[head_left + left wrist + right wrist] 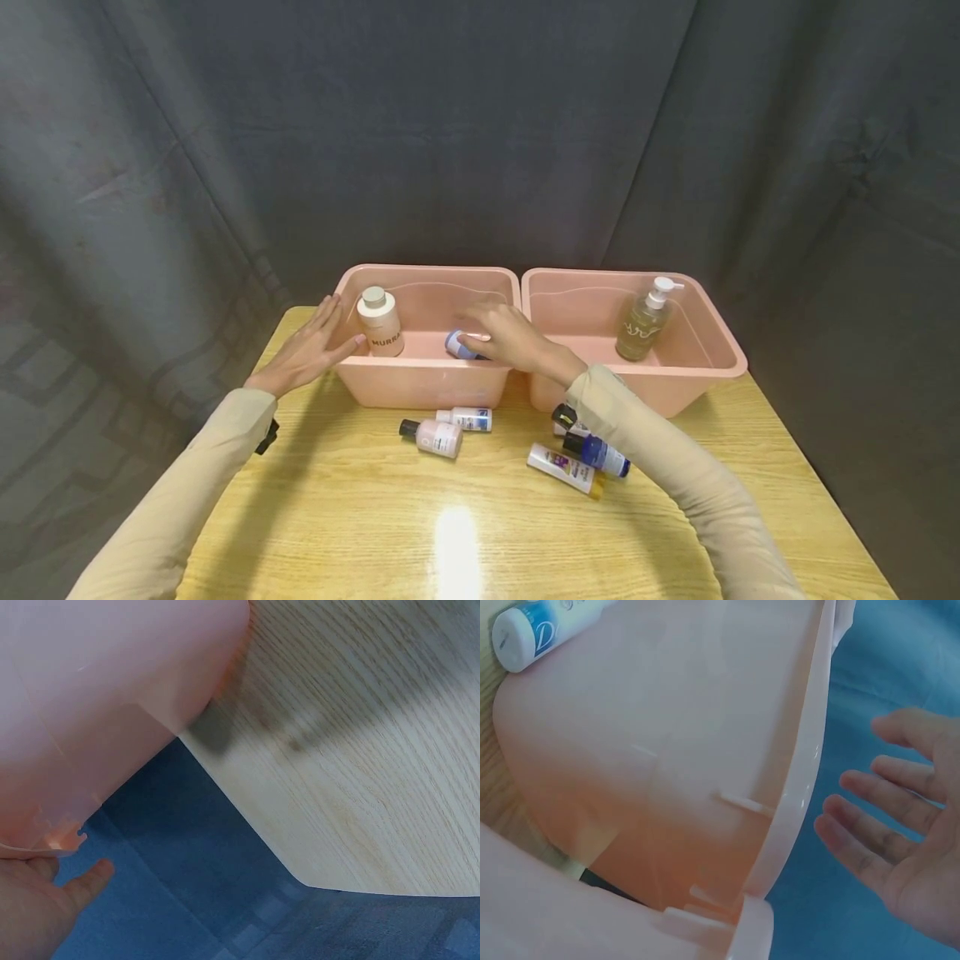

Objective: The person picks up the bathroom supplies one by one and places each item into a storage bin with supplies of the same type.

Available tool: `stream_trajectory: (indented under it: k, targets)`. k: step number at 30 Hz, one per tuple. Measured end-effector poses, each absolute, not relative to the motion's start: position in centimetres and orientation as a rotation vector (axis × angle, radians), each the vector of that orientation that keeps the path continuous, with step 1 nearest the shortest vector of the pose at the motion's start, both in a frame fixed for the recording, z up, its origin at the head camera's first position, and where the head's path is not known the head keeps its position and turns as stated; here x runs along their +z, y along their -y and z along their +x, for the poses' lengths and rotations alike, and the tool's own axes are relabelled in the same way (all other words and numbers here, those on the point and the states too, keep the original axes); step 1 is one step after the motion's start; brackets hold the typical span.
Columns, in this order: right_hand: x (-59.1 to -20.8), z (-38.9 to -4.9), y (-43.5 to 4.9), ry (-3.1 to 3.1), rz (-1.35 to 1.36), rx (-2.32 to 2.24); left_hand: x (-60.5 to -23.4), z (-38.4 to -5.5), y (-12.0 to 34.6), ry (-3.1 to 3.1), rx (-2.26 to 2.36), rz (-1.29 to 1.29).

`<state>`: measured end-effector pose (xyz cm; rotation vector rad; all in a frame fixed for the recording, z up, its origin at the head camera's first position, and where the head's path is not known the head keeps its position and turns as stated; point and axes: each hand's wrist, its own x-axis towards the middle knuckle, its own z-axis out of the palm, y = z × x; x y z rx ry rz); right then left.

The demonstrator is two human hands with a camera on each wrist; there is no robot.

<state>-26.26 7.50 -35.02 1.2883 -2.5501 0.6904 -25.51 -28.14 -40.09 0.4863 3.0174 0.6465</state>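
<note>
"What's biggest?"

"A dark curtain [465, 142] at twelve o'clock, beyond the wooden table [337, 517]. Then two pink bins: the left bin [423, 385] at eleven, the right bin [667, 396] at one."

"And the hands?"

"The left hand [307, 346] rests on the left bin's rim at its nine o'clock, fingers straight. The right hand [517, 332] is over that bin's four o'clock, fingers loosely spread, holding nothing."

"Any bottles?"

"A clear pump bottle [640, 332] stands at the right bin's three o'clock, and a white bottle [381, 325] upright at the left bin's nine. At seven from the right bin lie a white tube [561, 468] and a blue bottle [602, 456]. A pink bottle [438, 438] lies at six from the left bin, a small white bottle [471, 419] at its two."

"What's under the right hand?"

"A blue-and-white container [459, 343], partly hidden, inside the left bin at four o'clock. Whether the thumb touches it, I can't tell."
</note>
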Motion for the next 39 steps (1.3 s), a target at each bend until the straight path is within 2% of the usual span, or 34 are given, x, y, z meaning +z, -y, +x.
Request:
stream_trajectory:
  k: [27, 39]
  targets:
    - [-35.8, -23.3, -7.6, 2.473, 1.306, 0.757, -40.1, -25.5, 28.0, -3.024, 0.645, 0.469]
    - [-36.6, -22.3, -7.6, 2.282, 1.461, 0.837, -40.0, -25.5, 28.0, -3.02, 0.636, 0.472]
